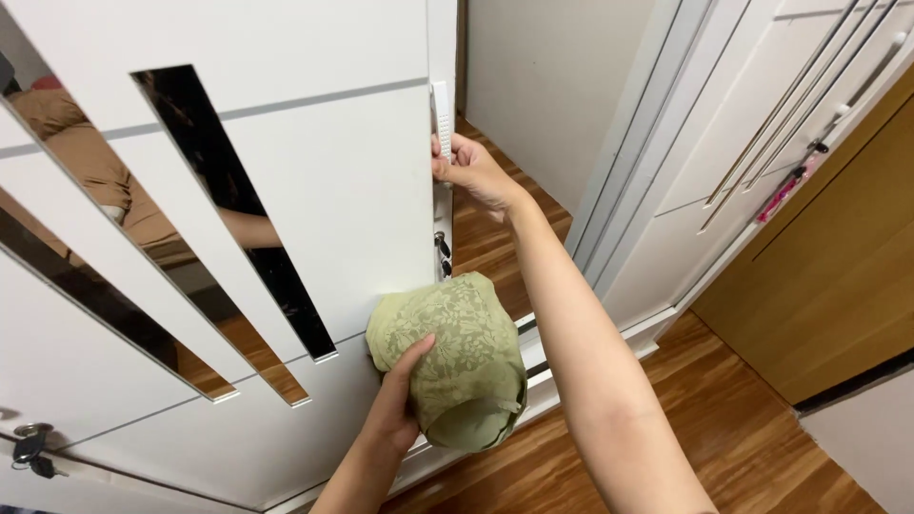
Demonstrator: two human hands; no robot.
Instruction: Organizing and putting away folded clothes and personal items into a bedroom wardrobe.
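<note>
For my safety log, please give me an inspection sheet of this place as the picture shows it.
Surface: white wardrobe door with slanted mirror strips; wooden floor.
Job's things: folded green patterned cloth; white door handle.
Clutter: keys in the door lock; second key set lower left.
Grippers: left hand holds the cloth; right hand grips the handle.
Cables: nothing seen.
Surroundings: white cabinets with long bar handles, wooden panel.

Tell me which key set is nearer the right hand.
The keys hanging below the white handle that the right hand grips; the other keys sit at bottom left.
</note>
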